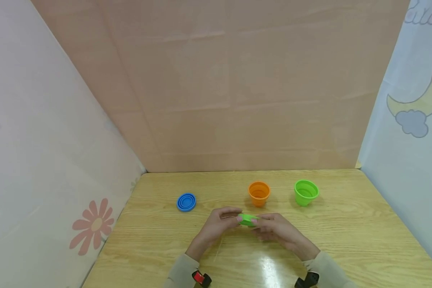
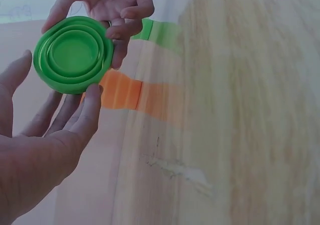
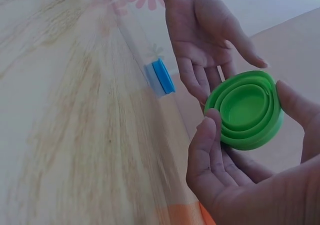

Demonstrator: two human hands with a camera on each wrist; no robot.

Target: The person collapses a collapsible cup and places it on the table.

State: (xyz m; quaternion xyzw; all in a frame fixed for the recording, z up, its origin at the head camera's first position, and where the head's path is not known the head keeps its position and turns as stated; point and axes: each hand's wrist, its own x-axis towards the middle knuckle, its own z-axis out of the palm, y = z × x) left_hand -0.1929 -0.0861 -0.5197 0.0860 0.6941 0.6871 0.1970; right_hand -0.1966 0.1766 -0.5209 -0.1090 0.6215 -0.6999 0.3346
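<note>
A green collapsible cup (image 1: 247, 219), folded flat into concentric rings, is held between both hands over the near middle of the table. My left hand (image 1: 216, 224) takes its left edge; in the left wrist view those fingers (image 2: 91, 110) reach under the rim of the flattened cup (image 2: 75, 55), thumb by the opposite side. At the right edge, my right hand (image 1: 279, 230) pinches the cup, its thumb (image 3: 292, 100) on one side of the rim and fingertips on the other. The folded cup's open face (image 3: 245, 105) tilts toward the wrist cameras.
Beyond the hands stands an orange cup (image 1: 259, 191), opened out. Another expanded cup, green (image 1: 306, 192), is farther right. To the left lies a blue collapsed cup (image 1: 186, 202). A brown sheet (image 1: 237, 88) hangs behind the wooden table (image 1: 140, 240), with patterned panels at both sides.
</note>
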